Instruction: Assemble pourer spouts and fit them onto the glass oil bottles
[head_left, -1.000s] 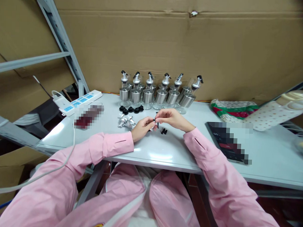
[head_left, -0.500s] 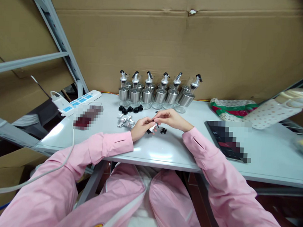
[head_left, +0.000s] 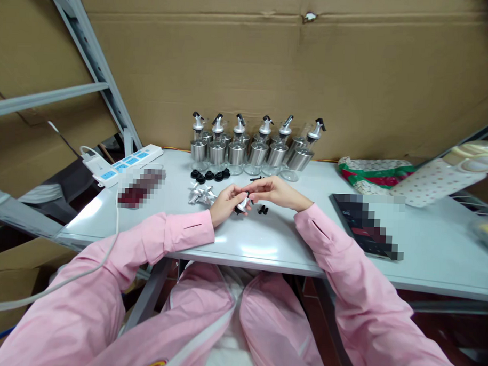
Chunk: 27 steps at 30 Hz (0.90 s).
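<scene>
Spout [head_left: 244, 204] turned further into view; left fingers [head_left: 236, 197], right fingers [head_left: 262, 193] grip it; bottles [head_left: 237, 154] behind.

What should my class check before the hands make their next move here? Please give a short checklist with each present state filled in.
1. Silver pourer piece held in the left hand: ok.
2. Right hand up at the same piece: ok; its exact grip is hidden.
3. Black part at the piece's top fully seated: cannot tell, fingers cover it.
4. Small black pieces lying in view on the table, near the right hand: ok.
5. Loose silver parts gathered beside the left hand: ok.
6. Front-row bottles fitted with pourers: ok.
</scene>
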Each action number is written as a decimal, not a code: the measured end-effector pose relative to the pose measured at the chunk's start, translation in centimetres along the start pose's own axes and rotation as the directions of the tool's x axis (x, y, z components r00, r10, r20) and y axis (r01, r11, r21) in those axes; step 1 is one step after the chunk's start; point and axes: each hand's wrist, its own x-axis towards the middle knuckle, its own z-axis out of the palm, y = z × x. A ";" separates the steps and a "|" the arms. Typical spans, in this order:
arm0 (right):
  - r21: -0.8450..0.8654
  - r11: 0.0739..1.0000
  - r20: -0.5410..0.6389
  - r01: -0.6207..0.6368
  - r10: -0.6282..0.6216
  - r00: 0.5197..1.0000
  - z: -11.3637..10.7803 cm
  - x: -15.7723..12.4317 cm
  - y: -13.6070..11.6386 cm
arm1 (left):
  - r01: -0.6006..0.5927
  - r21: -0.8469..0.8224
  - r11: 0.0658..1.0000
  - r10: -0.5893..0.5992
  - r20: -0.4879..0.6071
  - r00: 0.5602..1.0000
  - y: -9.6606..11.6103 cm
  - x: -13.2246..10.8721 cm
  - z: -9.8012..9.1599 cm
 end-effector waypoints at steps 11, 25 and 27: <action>0.042 0.999 -0.039 0.022 -0.020 0.999 0.3 0.0 -0.3 | -0.062 0.023 0.998 0.063 -0.028 0.998 0.1 -0.1 0.1; 0.009 1.000 -0.020 -0.012 0.012 1.000 0.0 -0.2 -0.3 | -0.053 0.030 0.998 0.054 -0.034 0.998 0.5 -0.4 0.2; 0.019 1.000 -0.001 -0.019 0.019 1.000 -0.2 -0.2 -0.3 | -0.045 0.032 0.998 0.047 -0.043 0.998 0.6 -0.4 0.3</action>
